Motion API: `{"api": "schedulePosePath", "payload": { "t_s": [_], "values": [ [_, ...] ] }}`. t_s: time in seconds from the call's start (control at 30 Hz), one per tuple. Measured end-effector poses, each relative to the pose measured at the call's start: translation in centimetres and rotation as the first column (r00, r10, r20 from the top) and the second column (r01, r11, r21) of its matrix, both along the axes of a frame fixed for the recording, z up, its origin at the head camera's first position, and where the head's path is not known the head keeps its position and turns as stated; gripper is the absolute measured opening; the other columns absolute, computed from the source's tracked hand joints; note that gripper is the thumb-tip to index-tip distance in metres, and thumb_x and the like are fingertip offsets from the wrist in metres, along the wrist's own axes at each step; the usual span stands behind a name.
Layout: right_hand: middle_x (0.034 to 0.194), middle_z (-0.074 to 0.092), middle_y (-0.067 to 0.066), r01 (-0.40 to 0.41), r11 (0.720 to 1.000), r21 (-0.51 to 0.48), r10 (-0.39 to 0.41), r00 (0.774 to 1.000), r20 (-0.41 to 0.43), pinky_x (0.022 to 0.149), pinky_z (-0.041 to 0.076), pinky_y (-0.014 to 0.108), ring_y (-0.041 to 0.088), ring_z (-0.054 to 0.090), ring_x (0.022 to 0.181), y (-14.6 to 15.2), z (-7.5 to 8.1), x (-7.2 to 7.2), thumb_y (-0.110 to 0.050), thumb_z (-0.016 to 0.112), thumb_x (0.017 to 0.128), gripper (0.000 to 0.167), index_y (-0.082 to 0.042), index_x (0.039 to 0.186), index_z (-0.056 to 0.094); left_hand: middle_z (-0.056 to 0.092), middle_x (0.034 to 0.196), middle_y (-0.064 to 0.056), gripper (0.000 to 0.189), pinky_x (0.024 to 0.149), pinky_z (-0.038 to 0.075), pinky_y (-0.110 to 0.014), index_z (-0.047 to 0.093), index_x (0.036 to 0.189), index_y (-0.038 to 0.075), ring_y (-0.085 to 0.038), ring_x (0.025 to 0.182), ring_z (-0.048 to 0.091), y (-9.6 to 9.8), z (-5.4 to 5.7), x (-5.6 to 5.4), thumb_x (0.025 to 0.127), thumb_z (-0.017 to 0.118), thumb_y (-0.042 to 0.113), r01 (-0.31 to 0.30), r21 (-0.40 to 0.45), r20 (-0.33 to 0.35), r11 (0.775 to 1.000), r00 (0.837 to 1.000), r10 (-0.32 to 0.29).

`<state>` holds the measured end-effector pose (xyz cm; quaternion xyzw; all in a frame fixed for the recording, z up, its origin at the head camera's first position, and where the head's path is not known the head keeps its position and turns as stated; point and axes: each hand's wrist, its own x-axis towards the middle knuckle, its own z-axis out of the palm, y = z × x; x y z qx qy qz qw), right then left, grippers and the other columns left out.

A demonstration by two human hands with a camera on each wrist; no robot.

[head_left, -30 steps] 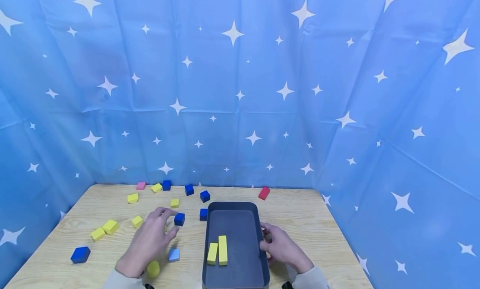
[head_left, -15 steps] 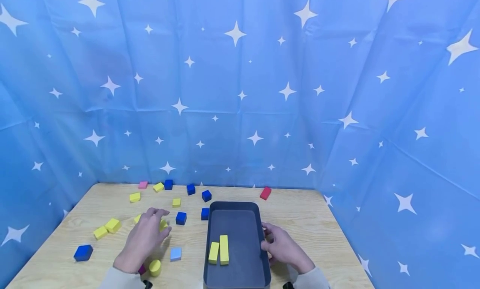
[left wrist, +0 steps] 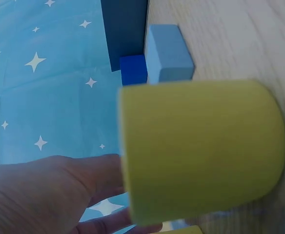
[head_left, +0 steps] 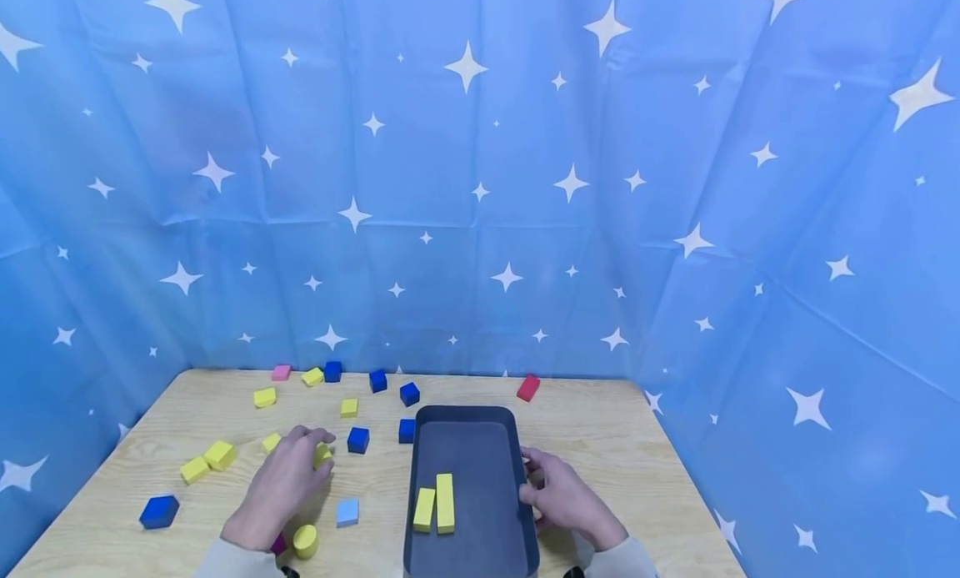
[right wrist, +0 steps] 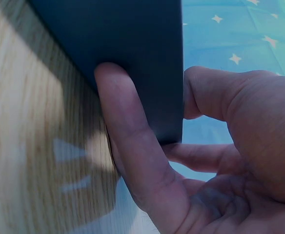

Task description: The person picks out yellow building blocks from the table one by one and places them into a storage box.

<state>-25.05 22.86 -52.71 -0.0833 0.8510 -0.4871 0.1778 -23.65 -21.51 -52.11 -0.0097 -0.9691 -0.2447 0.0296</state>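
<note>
In the head view my left hand (head_left: 281, 485) reaches down to the table, with thumb and fingertips on either side of a small yellow block (head_left: 322, 454). A yellow cylinder (left wrist: 201, 151) covers those fingertips in the left wrist view, so I cannot tell whether they pinch the block. The cylinder stands below the hand, near a light blue block (head_left: 347, 512). My right hand (head_left: 566, 496) grips the right wall of a dark grey tray (head_left: 480, 449). In the right wrist view, fingers (right wrist: 123, 105) lie along the tray's outer wall and the thumb is at its rim.
Two yellow blocks (head_left: 445, 503) lie inside the tray. Dark blue cubes (head_left: 357, 440) and more yellow blocks (head_left: 220, 454) are scattered over the left side and back. A red block (head_left: 528, 387) lies at the back right, a pink one (head_left: 281, 373) at the back left.
My left hand has drawn back from beside a dark blue cube, then lowered around the small yellow block. My right hand and the tray have stayed put.
</note>
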Motion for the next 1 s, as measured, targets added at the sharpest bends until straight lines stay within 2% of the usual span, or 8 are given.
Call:
{"api": "schedulePosePath", "payload": {
  "t_s": [0.1, 0.2, 0.4, 0.8, 0.9, 1.0],
  "values": [
    [0.132, 0.070, 0.021, 0.004, 1.000, -0.002, -0.004, 1.000, 0.007, 0.060, 0.071, 0.048, 0.026, 0.072, 0.098, -0.01, -0.07, 0.15, 0.000, 0.071, 0.101, 0.078, 0.002, 0.175, 0.046, 0.074, 0.135, -0.029, 0.036, 0.091, 0.071, -0.059, 0.080, 0.133, 0.000, -0.039, 0.110, 0.078, 0.00, -0.20, 0.05, 0.099, 0.086, 0.004, 0.010, 0.001, -0.005, 1.000, 1.000, -0.010],
    [0.134, 0.070, 0.021, 0.003, 1.000, -0.005, -0.003, 1.000, -0.001, 0.060, 0.071, 0.048, 0.026, 0.073, 0.099, -0.03, -0.01, 0.23, 0.000, 0.071, 0.101, 0.077, 0.002, 0.175, 0.046, 0.076, 0.127, -0.025, 0.034, 0.081, 0.070, -0.049, 0.080, 0.131, -0.001, -0.028, 0.097, 0.075, -0.11, -0.25, 0.01, 0.098, 0.086, 0.001, 0.018, 0.003, -0.013, 1.000, 1.000, -0.018],
    [0.136, 0.071, 0.022, 0.000, 1.000, -0.001, 0.000, 1.000, -0.012, 0.060, 0.071, 0.048, 0.027, 0.073, 0.100, -0.11, 0.06, 0.21, -0.001, 0.071, 0.102, 0.077, -0.001, 0.175, 0.047, 0.075, 0.114, -0.018, 0.031, 0.067, 0.058, -0.035, 0.080, 0.130, -0.002, -0.019, 0.083, 0.062, -0.31, -0.25, -0.05, 0.099, 0.083, -0.002, 0.023, -0.006, -0.018, 1.000, 1.000, -0.024],
    [0.133, 0.072, 0.020, -0.004, 1.000, 0.008, 0.004, 1.000, -0.016, 0.060, 0.072, 0.047, 0.026, 0.074, 0.100, -0.11, -0.05, 0.05, -0.002, 0.071, 0.101, 0.076, -0.002, 0.174, 0.049, 0.074, 0.112, -0.017, 0.029, 0.066, 0.056, -0.032, 0.080, 0.128, -0.003, -0.019, 0.084, 0.062, -0.30, -0.31, -0.16, 0.100, 0.082, -0.003, 0.028, 0.011, -0.015, 1.000, 1.000, -0.027],
    [0.133, 0.072, 0.021, -0.006, 1.000, 0.005, 0.006, 1.000, -0.015, 0.060, 0.071, 0.048, 0.026, 0.074, 0.100, -0.08, -0.19, 0.11, -0.001, 0.071, 0.101, 0.076, -0.001, 0.174, 0.049, 0.075, 0.112, -0.017, 0.029, 0.066, 0.057, -0.033, 0.080, 0.128, -0.003, -0.020, 0.084, 0.063, -0.19, -0.33, -0.18, 0.099, 0.082, -0.003, 0.021, 0.018, -0.002, 1.000, 1.000, -0.021],
    [0.134, 0.071, 0.021, -0.003, 1.000, 0.000, 0.003, 1.000, -0.017, 0.060, 0.071, 0.048, 0.026, 0.073, 0.100, -0.01, -0.22, 0.16, -0.001, 0.071, 0.102, 0.076, 0.000, 0.174, 0.048, 0.075, 0.113, -0.017, 0.029, 0.072, 0.063, -0.037, 0.081, 0.128, -0.002, -0.020, 0.089, 0.067, -0.02, -0.30, -0.30, 0.099, 0.083, -0.002, 0.019, 0.017, 0.002, 1.000, 1.000, -0.019]
  ]
}}
